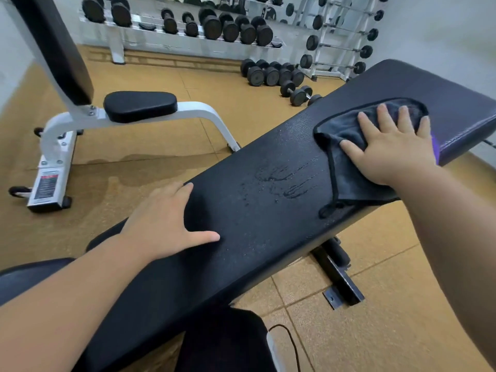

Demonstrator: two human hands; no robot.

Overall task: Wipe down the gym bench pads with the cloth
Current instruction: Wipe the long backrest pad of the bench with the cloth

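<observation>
- Bench pad (241, 237): long, black, running from about 7 o'clock near the body to about 2 o'clock at the far end; long axis on that diagonal.
- Cloth (346, 146): dark grey with a dark hem, spread on the far half of the pad at roughly 2 o'clock from frame centre; near corner draped over the pad's right edge.
- Right hand (389, 149): laid flat on top of the cloth, fingers (383, 116) splayed and extended, pointing toward 12 o'clock; pressing rather than gripping, no fold of cloth closed between fingers and palm.
- Left hand (166, 224): bare, resting open on the near left edge of the pad at about 8 o'clock, fingers relaxed, thumb out across the surface toward 3 o'clock; holding nothing, apparently bracing.
- Wet streaks and droplets (281, 183): on the pad between the two hands, lying at about 8 o'clock from the cloth, just beside its near hem.
- Deciding relation: unwiped moisture down the long axis toward the body from the right-hand fingers; likely next stroke a pull along the pad toward 7–8 o'clock, right hand being the nearer to the streaks and already on the cloth.
- Risk, as judged: draped corner slipping off the edge if pressure eases mid-stroke.
- Second bench (139, 106) and dumbbells (273, 75): well apart, at 10 and 12 o'clock, uninvolved.
</observation>
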